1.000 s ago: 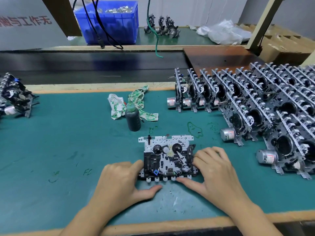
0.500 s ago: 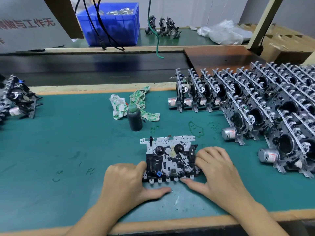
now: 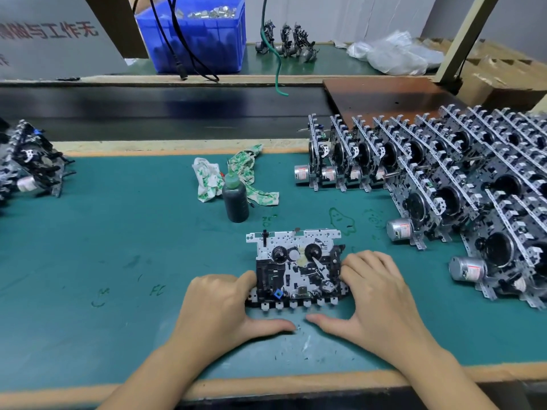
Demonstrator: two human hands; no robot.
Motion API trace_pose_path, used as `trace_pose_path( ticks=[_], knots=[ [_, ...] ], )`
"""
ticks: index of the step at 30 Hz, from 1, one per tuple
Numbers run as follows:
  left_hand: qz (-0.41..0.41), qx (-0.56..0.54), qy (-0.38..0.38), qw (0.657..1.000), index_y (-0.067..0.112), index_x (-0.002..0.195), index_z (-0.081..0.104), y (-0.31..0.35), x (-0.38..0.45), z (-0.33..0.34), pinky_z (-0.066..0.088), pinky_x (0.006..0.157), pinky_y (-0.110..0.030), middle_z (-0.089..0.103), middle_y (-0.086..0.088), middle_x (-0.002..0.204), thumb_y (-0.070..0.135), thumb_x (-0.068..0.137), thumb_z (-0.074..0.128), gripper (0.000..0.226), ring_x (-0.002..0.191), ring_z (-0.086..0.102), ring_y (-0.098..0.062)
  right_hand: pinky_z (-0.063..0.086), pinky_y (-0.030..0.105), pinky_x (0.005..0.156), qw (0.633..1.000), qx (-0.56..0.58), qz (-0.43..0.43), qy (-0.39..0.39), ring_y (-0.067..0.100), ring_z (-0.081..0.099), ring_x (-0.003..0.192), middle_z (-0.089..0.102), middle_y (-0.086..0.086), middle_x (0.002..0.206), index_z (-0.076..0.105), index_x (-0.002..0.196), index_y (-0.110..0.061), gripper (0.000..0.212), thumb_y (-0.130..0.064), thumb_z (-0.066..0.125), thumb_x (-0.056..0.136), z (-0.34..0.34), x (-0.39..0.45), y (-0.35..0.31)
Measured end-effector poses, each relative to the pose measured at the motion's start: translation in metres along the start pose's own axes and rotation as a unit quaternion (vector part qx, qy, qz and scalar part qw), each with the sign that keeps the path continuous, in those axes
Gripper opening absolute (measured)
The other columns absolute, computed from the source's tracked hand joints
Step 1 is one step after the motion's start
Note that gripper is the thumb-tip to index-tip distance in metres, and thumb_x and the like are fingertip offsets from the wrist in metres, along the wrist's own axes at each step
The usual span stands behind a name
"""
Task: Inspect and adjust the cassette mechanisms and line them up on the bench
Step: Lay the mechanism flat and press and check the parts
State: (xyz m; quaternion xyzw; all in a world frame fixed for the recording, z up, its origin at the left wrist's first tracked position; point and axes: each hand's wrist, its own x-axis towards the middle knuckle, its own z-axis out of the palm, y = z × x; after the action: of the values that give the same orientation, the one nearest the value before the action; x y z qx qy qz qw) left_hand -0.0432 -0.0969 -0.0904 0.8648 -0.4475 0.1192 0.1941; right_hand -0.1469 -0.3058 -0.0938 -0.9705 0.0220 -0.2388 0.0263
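Observation:
One cassette mechanism (image 3: 297,267) lies flat on the green mat (image 3: 118,261), white plate and black reels facing up. My left hand (image 3: 219,309) holds its left edge with curled fingers, thumb stretched along the mat below the front row of keys. My right hand (image 3: 381,300) holds the right edge the same way, its thumb pointing left toward the other thumb. Rows of upright cassette mechanisms (image 3: 444,179) with silver motors stand lined up at the right. Several more mechanisms (image 3: 29,170) sit at the far left edge.
A dark green bottle (image 3: 235,199) stands behind the mechanism, next to a crumpled green-and-white rag (image 3: 236,176). Beyond the mat runs a black conveyor belt (image 3: 148,110). A blue bin (image 3: 195,34) of metal parts, hanging cables and a plastic bag (image 3: 393,54) sit at the back.
Both hands stay on the flat mechanism. My left thumb has slid slightly right, closer to the right thumb. The view has shifted a little.

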Motion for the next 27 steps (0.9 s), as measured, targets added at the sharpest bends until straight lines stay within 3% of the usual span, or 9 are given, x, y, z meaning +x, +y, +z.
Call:
trace_pose_path(
  ticks=[3,8,13,18,22,24,27],
  knots=[
    [0.037,-0.028,0.008,0.999,0.019,0.056,0.044,-0.001,-0.001,-0.001,0.029,0.035,-0.019,0.036,0.004,0.037,0.079,0.062,0.054,0.062,0.031,0.039,-0.017,0.036,0.031,0.083,1.000,-0.006,0.016,0.014,0.019,0.055,0.069,0.057,-0.005,0.069,0.059,0.061,-0.012,0.063,-0.073,0.049,0.071,0.001,0.000,-0.001],
    [0.003,0.019,-0.003,1.000,0.016,0.062,0.060,0.002,-0.002,-0.001,0.028,0.035,-0.018,0.041,0.005,0.038,0.075,0.066,0.047,0.061,0.033,0.045,-0.015,0.036,0.029,0.084,0.999,0.042,-0.024,0.003,0.016,0.051,0.071,0.055,-0.006,0.073,0.057,0.063,-0.014,0.056,-0.068,0.051,0.074,-0.001,0.002,0.007],
    [0.024,-0.002,0.016,1.000,0.016,0.056,0.046,0.000,-0.004,-0.004,0.030,0.034,-0.018,0.039,0.005,0.039,0.069,0.071,0.051,0.056,0.033,0.042,-0.017,0.037,0.031,0.086,0.999,0.016,-0.049,0.015,0.019,0.058,0.069,0.060,-0.005,0.073,0.063,0.063,-0.012,0.057,-0.065,0.049,0.079,-0.001,0.001,0.011],
    [0.008,0.032,0.063,0.998,0.013,0.047,0.046,0.000,-0.002,-0.002,0.027,0.032,-0.017,0.036,0.000,0.034,0.062,0.074,0.050,0.056,0.028,0.039,-0.020,0.037,0.031,0.087,0.997,0.056,-0.058,0.006,0.018,0.053,0.069,0.056,-0.004,0.071,0.059,0.062,-0.011,0.061,-0.072,0.055,0.072,-0.001,0.001,0.010],
    [0.026,0.048,0.068,0.996,0.012,0.048,0.046,-0.002,0.000,-0.003,0.022,0.033,-0.016,0.035,0.000,0.035,0.066,0.090,0.030,0.071,0.028,0.038,-0.020,0.038,0.030,0.086,0.995,0.079,-0.060,0.004,0.019,0.051,0.067,0.054,-0.003,0.069,0.058,0.062,-0.011,0.058,-0.068,0.060,0.071,0.000,0.002,0.012],
    [0.036,0.033,0.052,0.997,0.011,0.049,0.047,-0.003,0.000,-0.003,0.024,0.032,-0.017,0.036,0.000,0.035,0.071,0.086,0.033,0.072,0.029,0.039,-0.021,0.039,0.030,0.085,0.996,0.072,-0.056,0.014,0.019,0.053,0.066,0.055,-0.003,0.069,0.059,0.061,-0.011,0.054,-0.063,0.059,0.074,0.001,0.003,0.011],
    [0.004,0.022,0.020,1.000,0.012,0.050,0.047,0.001,0.000,-0.004,0.026,0.034,-0.019,0.038,0.003,0.036,0.082,0.063,0.045,0.072,0.030,0.041,-0.018,0.039,0.030,0.085,0.997,0.040,-0.054,0.026,0.018,0.055,0.067,0.057,-0.004,0.069,0.061,0.062,-0.011,0.053,-0.061,0.054,0.078,0.002,0.003,0.010]
  ],
)
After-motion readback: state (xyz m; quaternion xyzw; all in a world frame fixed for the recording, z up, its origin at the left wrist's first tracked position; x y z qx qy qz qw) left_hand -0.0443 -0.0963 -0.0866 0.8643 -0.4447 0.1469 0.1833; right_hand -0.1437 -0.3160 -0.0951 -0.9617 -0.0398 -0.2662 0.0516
